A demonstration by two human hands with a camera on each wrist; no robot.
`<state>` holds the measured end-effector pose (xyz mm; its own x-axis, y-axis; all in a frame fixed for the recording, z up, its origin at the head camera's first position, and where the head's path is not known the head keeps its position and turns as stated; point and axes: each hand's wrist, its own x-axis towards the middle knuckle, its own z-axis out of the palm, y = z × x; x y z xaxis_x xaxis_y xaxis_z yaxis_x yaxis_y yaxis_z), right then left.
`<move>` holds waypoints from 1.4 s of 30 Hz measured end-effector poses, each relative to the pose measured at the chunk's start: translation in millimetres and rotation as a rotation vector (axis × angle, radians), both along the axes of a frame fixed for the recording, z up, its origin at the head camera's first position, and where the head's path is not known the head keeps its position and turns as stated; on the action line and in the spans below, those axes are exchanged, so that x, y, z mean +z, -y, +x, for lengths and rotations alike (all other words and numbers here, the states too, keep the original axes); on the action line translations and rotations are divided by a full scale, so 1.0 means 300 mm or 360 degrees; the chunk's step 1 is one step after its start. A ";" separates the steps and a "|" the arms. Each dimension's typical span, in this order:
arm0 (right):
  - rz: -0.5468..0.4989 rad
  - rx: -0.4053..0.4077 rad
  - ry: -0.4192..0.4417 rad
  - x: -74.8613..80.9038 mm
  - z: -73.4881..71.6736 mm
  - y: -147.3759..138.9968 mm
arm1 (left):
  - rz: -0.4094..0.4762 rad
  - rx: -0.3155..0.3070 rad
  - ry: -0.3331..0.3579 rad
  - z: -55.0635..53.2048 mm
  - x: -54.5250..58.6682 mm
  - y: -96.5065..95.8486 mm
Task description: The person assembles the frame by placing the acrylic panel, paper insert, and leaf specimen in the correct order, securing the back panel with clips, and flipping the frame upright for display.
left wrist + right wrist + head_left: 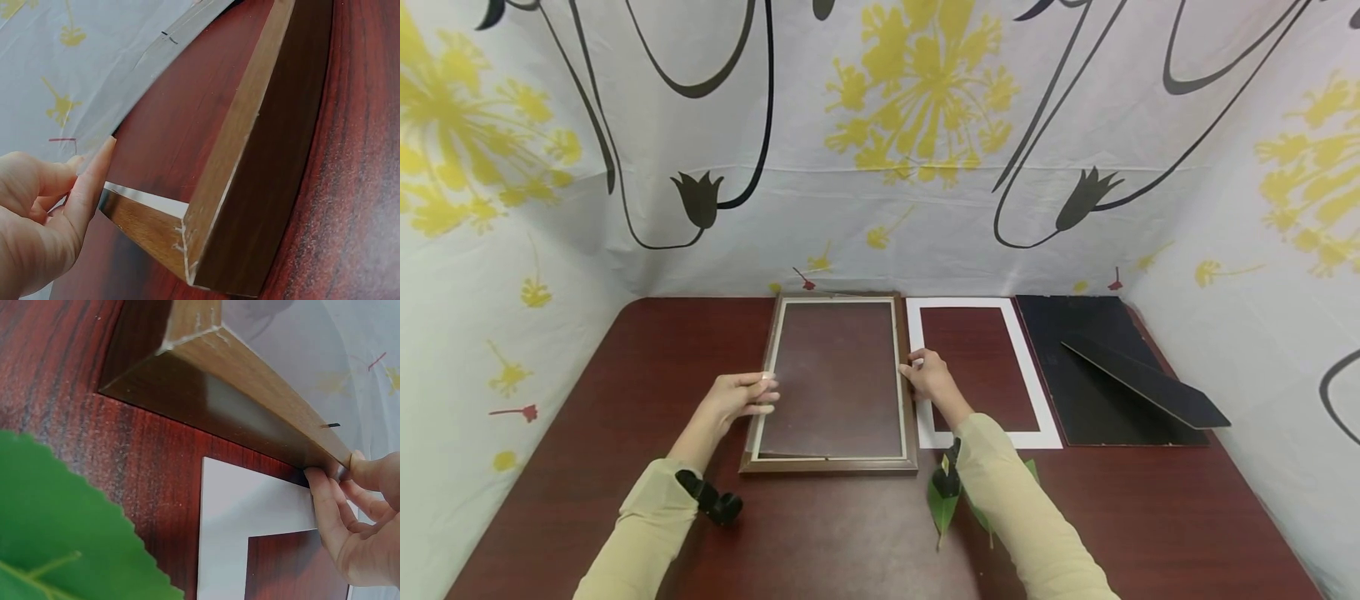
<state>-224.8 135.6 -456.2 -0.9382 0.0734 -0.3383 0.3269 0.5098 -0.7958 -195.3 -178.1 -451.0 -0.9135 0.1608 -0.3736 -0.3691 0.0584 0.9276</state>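
Observation:
A wooden picture frame [829,467] lies back side up on the table, with a pale inner lip. Over its opening is a clear sheet [831,375], faintly hazy. My left hand [741,396] is at the frame's left side, pinching the sheet's edge between thumb and fingers; the left wrist view shows that edge raised above the frame's wood. On the opposite side, my right hand [931,377] grips the frame's right rail, thumb at the top edge and fingers against the outer face [250,434].
Right of the frame lies a white mat board [1048,437] with a cut-out window. Beyond it is a black backing board [1045,358] with a raised stand flap [1150,387]. Green leaves [943,504] lie under the right forearm. Patterned cloth [880,242] hangs around the table.

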 end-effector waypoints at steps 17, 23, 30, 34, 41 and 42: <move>-0.0010 0.0001 0.0033 -0.003 0.000 0.003 | -0.0170 -0.0031 -0.0042 0.007 -0.006 -0.016; -0.0021 -0.0007 0.0016 -0.002 0.000 0.003 | -0.0286 0.0014 -0.0084 0.014 0.016 -0.033; -0.0037 -0.0008 0.0033 0.001 -0.001 -0.004 | -0.0302 0.0026 -0.0121 0.012 0.025 -0.046; -0.0036 -0.0012 0.0031 0.000 0.000 -0.005 | -0.0318 0.0003 -0.0131 0.009 0.026 -0.046; -0.0044 -0.0001 0.0011 0.000 0.002 -0.002 | -0.0304 0.0015 -0.0142 0.011 0.025 -0.038; -0.0047 -0.0002 0.0009 -0.001 0.001 -0.002 | -0.0295 0.0020 -0.0149 0.012 0.024 -0.037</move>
